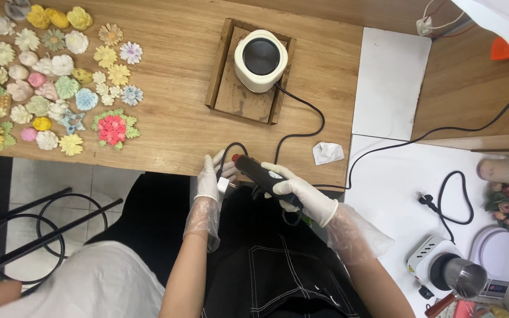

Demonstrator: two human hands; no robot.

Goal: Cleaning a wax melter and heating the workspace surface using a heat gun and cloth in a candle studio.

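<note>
A black, red-tipped handheld tool [264, 175] is gripped in the gloved right hand [301, 191] at the wooden tabletop [178, 126] edge, its long axis pointing toward ten o'clock; a white plug [222, 185] is pinched in the gloved left hand [210, 176].

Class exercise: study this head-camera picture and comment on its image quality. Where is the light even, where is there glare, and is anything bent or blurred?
Head view: soft even light, faint shadows on the wooden table; the white tile slab looks nearly washed out; table edges bow slightly from the wide lens; the gloved left hand, gloved right hand and black handheld tool appear sharp; the pastel flower-shaped pieces stay crisp.
</note>
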